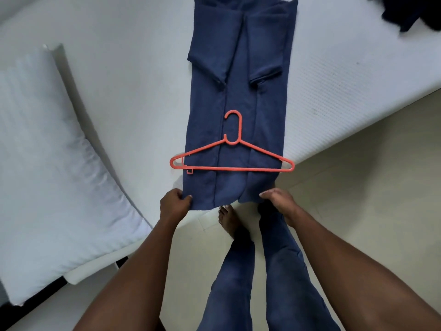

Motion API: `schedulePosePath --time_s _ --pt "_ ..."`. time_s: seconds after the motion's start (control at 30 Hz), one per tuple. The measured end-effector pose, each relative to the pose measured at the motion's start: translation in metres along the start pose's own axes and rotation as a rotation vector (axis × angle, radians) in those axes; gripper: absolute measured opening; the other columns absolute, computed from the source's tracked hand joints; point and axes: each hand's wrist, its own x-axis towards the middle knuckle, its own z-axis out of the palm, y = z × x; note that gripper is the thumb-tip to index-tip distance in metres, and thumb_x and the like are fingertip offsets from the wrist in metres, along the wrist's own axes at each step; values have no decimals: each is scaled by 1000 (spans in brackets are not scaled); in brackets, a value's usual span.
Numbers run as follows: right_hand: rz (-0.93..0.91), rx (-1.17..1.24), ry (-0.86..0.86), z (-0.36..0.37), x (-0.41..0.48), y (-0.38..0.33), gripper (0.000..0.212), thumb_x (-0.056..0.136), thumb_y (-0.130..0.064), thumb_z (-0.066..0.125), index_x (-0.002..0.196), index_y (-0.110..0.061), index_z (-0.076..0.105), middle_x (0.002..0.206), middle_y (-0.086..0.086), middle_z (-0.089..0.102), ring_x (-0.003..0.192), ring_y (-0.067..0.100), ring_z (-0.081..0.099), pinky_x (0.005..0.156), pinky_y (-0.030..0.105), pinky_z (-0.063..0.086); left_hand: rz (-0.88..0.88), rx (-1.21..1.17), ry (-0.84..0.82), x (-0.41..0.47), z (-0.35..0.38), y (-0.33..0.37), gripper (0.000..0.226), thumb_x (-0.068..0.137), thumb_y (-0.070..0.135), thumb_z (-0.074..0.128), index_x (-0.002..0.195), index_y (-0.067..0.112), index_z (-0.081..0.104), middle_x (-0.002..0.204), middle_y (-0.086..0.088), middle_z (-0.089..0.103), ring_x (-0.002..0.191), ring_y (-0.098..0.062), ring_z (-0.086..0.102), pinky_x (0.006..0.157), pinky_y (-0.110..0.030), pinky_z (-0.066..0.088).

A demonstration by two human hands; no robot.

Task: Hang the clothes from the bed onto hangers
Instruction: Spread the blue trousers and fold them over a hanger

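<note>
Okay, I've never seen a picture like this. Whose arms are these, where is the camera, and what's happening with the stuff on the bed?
There is no machine here. The single picture comes from a wide-angle camera worn on a person's head, looking down, so the arms and the legs in jeans are their own. A blue shirt, folded into a long strip with its sleeves tucked in, lies on the white bed. An orange hanger lies on top of it, near the person. The left hand grips the shirt's near left corner and the right hand pinches its near right corner. A white pillow lies to the left, and dark clothes show at the top right.
</note>
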Motion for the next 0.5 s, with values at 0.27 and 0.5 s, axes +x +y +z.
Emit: schedulePosePath --time_s 0.27,0.5 --pt "-76 77 44 -15 11 -13 53 66 -14 86 109 -12 55 102 2 74 98 21 71 94 46 59 -154 -265 -86 -4 -10 10 8 96 11 65 90 7 67 95 -14 74 85 -29 73 80 -46 64" --pt "-45 108 27 -12 48 -2 44 58 -21 86 100 -15 74 97 5 80 96 29 76 92 53 61 -142 -238 -64 5 3 8 22 92 18 68 113 14 61 104 -5 70 90 -29 71 83 -45 63"
